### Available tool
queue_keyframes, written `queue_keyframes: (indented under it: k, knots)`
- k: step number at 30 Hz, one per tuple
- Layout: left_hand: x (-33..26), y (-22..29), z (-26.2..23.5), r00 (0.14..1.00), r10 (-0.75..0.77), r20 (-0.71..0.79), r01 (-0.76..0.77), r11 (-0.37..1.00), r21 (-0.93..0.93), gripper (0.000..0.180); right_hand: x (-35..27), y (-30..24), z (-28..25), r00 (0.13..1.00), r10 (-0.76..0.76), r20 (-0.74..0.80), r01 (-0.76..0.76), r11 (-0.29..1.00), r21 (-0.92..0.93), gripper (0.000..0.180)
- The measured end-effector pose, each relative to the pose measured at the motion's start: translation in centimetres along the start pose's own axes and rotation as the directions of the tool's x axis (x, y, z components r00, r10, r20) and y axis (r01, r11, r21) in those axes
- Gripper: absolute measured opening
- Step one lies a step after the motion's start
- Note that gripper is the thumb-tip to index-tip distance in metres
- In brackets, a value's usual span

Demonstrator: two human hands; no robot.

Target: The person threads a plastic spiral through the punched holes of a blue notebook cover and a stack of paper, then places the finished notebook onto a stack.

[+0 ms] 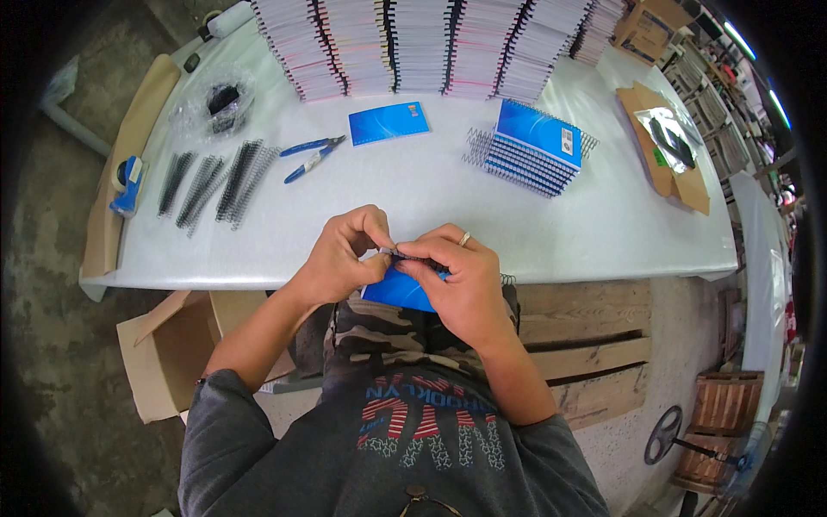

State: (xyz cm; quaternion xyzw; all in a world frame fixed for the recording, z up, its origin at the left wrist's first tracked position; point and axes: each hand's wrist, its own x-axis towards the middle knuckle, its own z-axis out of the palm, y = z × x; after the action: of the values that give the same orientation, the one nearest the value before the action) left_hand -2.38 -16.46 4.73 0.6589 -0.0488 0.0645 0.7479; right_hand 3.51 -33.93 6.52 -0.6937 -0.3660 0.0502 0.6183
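Note:
Close to my lap, at the table's front edge, is a blue-covered notebook [394,290] with a dark spiral coil along its far edge. My left hand [347,256] pinches the coil's left end between thumb and forefinger. Right beside it, my right hand [459,277], with a ring on one finger, is closed on the same coil and covers much of the notebook. A bit of the coil [508,279] sticks out past the right hand. Beyond the hands, a loose blue cover or notebook [389,124] lies flat, with two blue-handled pliers [312,158] to its left.
Bundles of dark coils [233,185] and a blue tape dispenser [128,185] lie at left. At right sits a stack of blue notebooks [536,151], coils protruding. Tall paper stacks [419,47] line the back. Flattened cardboard [668,155] lies far right; an open carton [172,353] stands below left.

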Motion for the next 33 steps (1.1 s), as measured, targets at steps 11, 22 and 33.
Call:
queue_keyframes:
  k: [11,22,33]
  knots:
    - [0.5,-1.1,0.9,0.986,-0.111,0.126,0.11,0.994,0.013,0.015,-1.0,0.4,-2.3,0.991,0.043,0.125,-0.032,0.996,-0.085,0.015]
    - [8.3,-1.2,5.0,1.0,0.022,0.001,-0.022,0.959,0.283,0.085,4.0,3.7,-7.1,0.709,0.241,-0.663,0.255,0.789,0.559,0.029]
    - [21.5,-5.5,7.7,0.857,0.398,-0.328,0.141,0.43,0.892,0.03,8.0,14.1,-11.0,0.468,-0.13,-0.874,-0.29,0.912,-0.291,0.033]
